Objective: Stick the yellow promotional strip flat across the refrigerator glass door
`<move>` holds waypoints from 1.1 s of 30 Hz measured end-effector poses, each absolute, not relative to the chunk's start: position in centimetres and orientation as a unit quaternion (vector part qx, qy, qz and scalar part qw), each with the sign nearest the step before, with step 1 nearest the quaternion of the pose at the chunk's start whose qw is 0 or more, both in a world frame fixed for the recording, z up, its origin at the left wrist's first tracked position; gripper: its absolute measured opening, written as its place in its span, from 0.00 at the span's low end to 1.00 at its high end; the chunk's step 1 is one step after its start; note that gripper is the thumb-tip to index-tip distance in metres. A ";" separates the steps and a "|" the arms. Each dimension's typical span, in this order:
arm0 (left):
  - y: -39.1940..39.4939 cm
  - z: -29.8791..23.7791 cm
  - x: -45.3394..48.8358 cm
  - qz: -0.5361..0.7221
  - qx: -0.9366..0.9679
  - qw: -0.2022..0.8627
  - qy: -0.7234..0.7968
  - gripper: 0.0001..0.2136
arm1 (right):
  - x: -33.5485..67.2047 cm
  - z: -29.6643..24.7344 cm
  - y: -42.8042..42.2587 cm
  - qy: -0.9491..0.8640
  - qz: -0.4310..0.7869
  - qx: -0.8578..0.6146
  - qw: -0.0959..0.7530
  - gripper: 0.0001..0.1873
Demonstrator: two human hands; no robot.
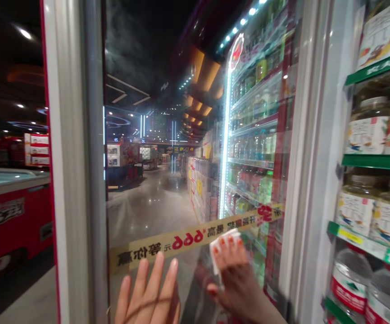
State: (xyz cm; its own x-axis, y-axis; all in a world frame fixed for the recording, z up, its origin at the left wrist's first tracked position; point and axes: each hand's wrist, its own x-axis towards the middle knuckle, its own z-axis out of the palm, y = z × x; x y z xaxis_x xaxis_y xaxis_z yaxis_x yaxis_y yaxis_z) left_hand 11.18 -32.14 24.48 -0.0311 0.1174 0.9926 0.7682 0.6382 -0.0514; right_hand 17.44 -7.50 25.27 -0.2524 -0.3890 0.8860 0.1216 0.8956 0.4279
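A glass door (154, 202) in a pale metal frame fills the middle of the view. My right hand (233, 270) presses a folded white cloth (214, 258) to the glass, fingers over it and thumb out to the left. Across the pane runs a yellow sticker strip (188, 237) with red and dark characters, seen mirrored; the cloth overlaps its lower edge. Just under the strip my left hand (147, 294) is raised with its fingers spread and nothing in it. Whether the left hand touches the glass, I cannot tell.
At right, shelves (377, 162) with green edging hold bottled drinks close to the door frame. A lit drinks cooler (256, 135) shows in the glass. Left of the frame (70, 157) stands a red display freezer (12, 216) on the floor.
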 end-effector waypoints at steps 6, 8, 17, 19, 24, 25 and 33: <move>-30.6 26.5 11.3 -0.231 -0.295 0.627 -0.683 0.35 | 16.7 30.1 -2.1 -0.719 0.034 -0.150 0.678 0.40; -30.5 26.4 11.1 -0.229 -0.294 0.631 -0.681 0.35 | 15.7 29.0 -5.0 -0.742 0.000 -0.104 0.663 0.44; -30.9 26.6 9.7 -0.226 -0.304 0.639 -0.669 0.36 | 16.7 24.2 -4.1 -0.739 -0.043 -0.097 0.666 0.42; -30.8 26.5 9.5 -0.228 -0.301 0.643 -0.666 0.36 | 16.0 26.4 -4.1 -0.711 0.022 -0.154 0.686 0.42; -30.8 26.3 9.2 -0.213 -0.306 0.647 -0.666 0.36 | 14.7 22.3 -9.5 -0.760 -0.159 0.095 0.624 0.44; -30.9 26.3 9.1 -0.212 -0.305 0.646 -0.667 0.36 | 15.0 20.9 -9.5 -0.760 -0.197 0.143 0.602 0.43; -30.9 26.4 9.5 -0.232 -0.307 0.633 -0.672 0.36 | 16.4 23.1 -3.9 -0.697 -0.031 -0.170 0.696 0.40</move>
